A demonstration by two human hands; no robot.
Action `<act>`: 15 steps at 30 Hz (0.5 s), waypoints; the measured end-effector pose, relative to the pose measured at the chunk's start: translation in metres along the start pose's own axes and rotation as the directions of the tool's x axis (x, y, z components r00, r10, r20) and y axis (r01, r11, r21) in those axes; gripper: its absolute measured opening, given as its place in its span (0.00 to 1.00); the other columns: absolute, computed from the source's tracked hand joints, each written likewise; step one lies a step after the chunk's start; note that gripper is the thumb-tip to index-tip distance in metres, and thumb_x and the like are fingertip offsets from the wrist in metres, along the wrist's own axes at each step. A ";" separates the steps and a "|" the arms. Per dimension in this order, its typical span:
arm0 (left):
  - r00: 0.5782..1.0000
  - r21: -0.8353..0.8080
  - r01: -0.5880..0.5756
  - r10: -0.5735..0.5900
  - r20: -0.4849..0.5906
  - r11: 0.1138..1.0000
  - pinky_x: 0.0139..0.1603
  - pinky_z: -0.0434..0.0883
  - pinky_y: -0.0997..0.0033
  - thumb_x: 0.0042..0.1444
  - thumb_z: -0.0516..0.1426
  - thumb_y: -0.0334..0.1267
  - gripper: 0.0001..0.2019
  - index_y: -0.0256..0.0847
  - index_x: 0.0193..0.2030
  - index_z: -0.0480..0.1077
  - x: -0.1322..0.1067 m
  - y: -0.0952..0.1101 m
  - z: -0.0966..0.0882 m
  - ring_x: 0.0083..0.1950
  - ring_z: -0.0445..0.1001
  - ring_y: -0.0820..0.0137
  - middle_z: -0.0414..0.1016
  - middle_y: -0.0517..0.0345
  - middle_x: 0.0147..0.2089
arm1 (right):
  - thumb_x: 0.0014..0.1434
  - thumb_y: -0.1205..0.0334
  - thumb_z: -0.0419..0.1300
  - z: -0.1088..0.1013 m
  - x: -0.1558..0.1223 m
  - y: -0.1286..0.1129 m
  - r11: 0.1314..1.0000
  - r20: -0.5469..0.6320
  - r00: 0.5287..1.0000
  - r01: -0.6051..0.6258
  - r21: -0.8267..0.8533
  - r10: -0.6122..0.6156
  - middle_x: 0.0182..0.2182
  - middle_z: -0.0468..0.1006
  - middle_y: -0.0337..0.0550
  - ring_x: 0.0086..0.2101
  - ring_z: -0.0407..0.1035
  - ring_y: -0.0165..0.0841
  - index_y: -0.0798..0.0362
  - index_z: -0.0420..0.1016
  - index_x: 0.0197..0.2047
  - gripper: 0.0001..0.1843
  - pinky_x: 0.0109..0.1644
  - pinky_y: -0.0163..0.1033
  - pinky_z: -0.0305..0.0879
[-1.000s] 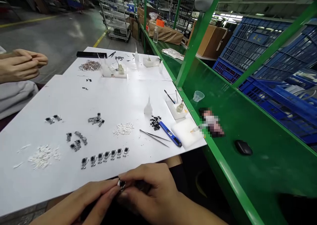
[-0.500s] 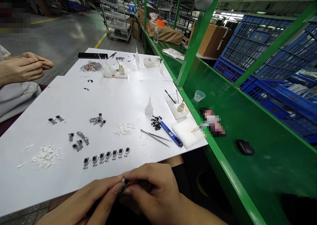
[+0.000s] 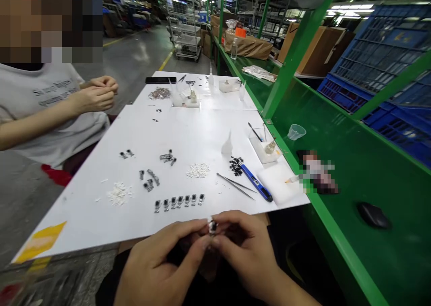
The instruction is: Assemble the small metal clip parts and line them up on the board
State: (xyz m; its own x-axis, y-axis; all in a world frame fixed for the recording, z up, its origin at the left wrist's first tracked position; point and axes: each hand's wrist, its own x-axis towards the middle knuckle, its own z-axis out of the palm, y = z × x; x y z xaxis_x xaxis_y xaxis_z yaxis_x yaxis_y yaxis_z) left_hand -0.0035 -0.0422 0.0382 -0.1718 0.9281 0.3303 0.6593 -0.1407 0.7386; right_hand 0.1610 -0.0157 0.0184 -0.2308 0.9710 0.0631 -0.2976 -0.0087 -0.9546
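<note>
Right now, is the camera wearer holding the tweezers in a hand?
No, the tweezers lie on the white table, while the left hand and right hand hold a small part.

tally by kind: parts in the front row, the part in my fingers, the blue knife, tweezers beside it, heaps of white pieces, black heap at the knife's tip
Front-row parts: 7
Held part: 1
Blue knife: 1
Tweezers: 1 pair
White heaps: 2
Black heap: 1
Total: 13
</note>
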 end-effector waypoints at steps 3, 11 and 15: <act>1.000 -0.044 -0.023 0.024 0.011 0.999 0.35 0.80 0.80 0.53 0.64 0.43 0.10 0.53 0.43 0.79 0.002 0.009 0.000 0.30 0.83 0.72 0.86 0.69 0.33 | 0.52 0.67 0.73 0.001 -0.001 -0.001 0.964 0.006 0.987 -0.157 0.213 0.160 0.31 0.83 0.35 0.27 0.77 0.25 0.46 0.83 0.43 0.14 0.34 0.29 0.76; 0.970 -0.142 -0.237 0.241 0.012 0.961 0.35 0.78 0.80 0.60 0.59 0.31 0.09 0.47 0.44 0.79 0.002 0.011 -0.002 0.33 0.83 0.73 0.85 0.63 0.35 | 0.50 0.64 0.75 0.002 0.002 -0.003 0.935 0.042 0.975 -0.221 0.279 0.218 0.29 0.83 0.38 0.25 0.76 0.25 0.50 0.83 0.42 0.15 0.31 0.28 0.74; 0.962 -0.163 -0.267 0.274 0.021 0.950 0.37 0.77 0.81 0.60 0.59 0.28 0.12 0.44 0.47 0.78 0.000 0.007 0.001 0.34 0.82 0.75 0.84 0.62 0.35 | 0.49 0.64 0.76 0.001 0.002 0.000 0.913 0.043 0.964 -0.262 0.313 0.262 0.28 0.83 0.38 0.24 0.76 0.25 0.51 0.84 0.42 0.16 0.29 0.28 0.73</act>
State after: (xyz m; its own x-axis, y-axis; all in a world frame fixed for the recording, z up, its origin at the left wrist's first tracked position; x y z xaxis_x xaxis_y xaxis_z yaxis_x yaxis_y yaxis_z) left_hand 0.0017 -0.0428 0.0430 0.0306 0.8613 0.5072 0.5532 -0.4372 0.7091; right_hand 0.1595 -0.0142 0.0190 -0.3399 0.9237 -0.1766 -0.5015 -0.3369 -0.7969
